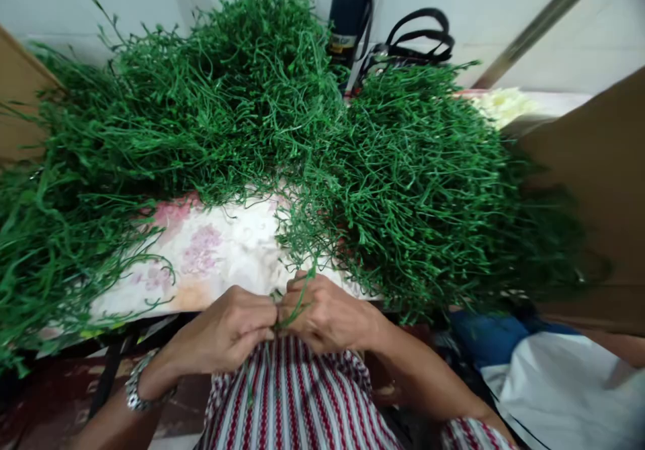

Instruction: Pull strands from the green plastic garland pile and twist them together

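My left hand point(232, 329), with a metal watch band at the wrist, is closed in a pinch on thin green stems. My right hand point(325, 312) touches it side by side, its fingers curled round a green stem point(304, 295) that sticks up over the knuckles. Short green ends hang below the two hands, in front of the striped clothing. Just beyond my hands is the table edge with a floral cover point(226, 242). Large tangled heaps of green stems lie on the left point(201, 107) and on the right point(418, 188).
A dark blue bottle point(347, 20) and a bag with black handles point(420, 37) stand by the wall behind the heaps. Cardboard point(599, 188) rises at the right, and another brown panel point(20, 94) at the left. A white bag point(569, 389) lies at the lower right.
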